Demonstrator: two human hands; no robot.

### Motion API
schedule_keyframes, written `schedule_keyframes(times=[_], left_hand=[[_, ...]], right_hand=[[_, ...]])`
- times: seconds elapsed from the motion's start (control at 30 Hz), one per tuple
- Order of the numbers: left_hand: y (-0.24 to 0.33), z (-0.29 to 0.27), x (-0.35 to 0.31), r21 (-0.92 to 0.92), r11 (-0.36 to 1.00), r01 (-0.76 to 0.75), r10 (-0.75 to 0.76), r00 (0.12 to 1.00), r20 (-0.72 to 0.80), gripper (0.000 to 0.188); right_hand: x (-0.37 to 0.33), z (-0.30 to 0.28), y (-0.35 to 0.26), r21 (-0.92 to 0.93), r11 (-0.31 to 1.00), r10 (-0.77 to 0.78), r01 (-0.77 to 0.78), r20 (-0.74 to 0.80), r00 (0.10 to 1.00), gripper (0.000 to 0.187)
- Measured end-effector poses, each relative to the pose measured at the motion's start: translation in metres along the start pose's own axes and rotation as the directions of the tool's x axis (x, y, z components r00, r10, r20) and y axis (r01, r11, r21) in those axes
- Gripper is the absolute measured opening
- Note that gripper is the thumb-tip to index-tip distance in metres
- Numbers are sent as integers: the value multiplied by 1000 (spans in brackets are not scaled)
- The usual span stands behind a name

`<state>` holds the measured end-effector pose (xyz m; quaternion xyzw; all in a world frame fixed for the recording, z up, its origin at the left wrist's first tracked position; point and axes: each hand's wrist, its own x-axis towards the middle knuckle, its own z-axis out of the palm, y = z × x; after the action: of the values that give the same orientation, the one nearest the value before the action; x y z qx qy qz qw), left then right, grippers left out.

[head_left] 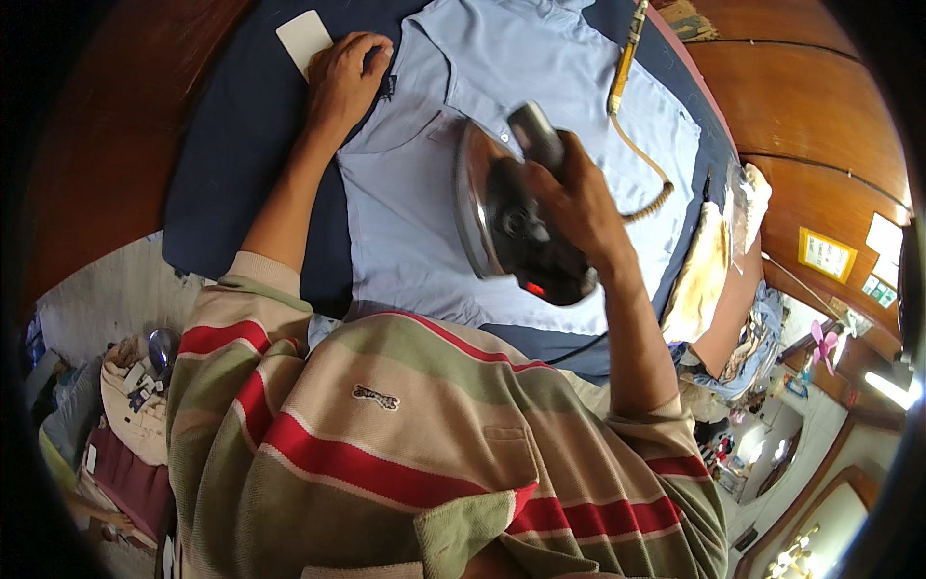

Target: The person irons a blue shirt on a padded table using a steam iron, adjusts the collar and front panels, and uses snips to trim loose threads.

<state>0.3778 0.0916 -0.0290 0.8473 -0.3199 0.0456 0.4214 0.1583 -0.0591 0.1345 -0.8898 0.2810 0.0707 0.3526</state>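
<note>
A light blue shirt [405,232] lies spread over a dark navy cloth [246,125]. My right hand [584,207] is wrapped round the handle of a black clothes iron [521,232] with a shiny metal rim. The iron is over the middle of the shirt, tilted; its soleplate faces left, and I cannot tell whether any edge touches the fabric. My left hand [347,82] rests on the navy cloth beside the shirt's upper left edge, fingers loosely bent and apart. Next to its fingertips lies a white card-like piece [304,43] with rounded corners.
A coiled brown cord [651,203] runs from a yellow stick-like piece [627,68] across the shirt's right side. Pale yellow cloth [699,275] lies along the right edge. Piled clothes [757,333] sit beyond it. A maroon item [125,478] is at lower left.
</note>
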Motion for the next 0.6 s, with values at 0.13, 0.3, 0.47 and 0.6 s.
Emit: schedule_keyframes(times=[0.13,0.3,0.47,0.6], left_hand=[[29,-2,-5,185,965,-185,218,960,-175,16],[72,24,-18,219,915,-340,323,940,109,14],[69,29,-25,307,908,-285,217,947,238,14],[71,26,-23,343,916,-210,117,955,274,14]], right_hand=[[-21,-35,40,115,988,95,-100,49,994,47],[-3,-66,56,-116,993,-2,6,29,1000,41],[33,-81,79,-199,974,-92,111,100,991,43],[52,-96,105,-216,972,-86,96,52,995,43]])
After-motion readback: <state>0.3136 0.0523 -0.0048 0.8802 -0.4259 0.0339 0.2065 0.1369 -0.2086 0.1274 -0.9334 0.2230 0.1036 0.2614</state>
